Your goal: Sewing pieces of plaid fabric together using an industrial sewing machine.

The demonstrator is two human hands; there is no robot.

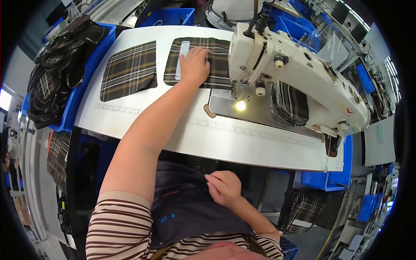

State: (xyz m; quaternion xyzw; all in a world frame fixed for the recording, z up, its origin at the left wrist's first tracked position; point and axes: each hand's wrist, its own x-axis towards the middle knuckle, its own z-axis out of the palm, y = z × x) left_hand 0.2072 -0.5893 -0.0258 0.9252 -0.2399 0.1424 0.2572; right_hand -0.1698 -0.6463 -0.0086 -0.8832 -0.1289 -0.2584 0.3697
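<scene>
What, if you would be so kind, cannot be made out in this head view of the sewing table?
- Plaid piece: its middle is covered by the left hand; its right end is hidden behind the sewing machine.
- Needle area: too small, washed out by the lamp glare.
- Right hand: its fingertips curl into the dark apron.

The plaid piece [216,65] under the left hand [195,65] is woven cloth, matt and a little rough. The sewing machine [294,69] is seen in glossy cream enamel, its plate [255,113] in bare shiny metal. The table [173,130] looks smooth and matt, the bin [89,73] of blue plastic.
</scene>
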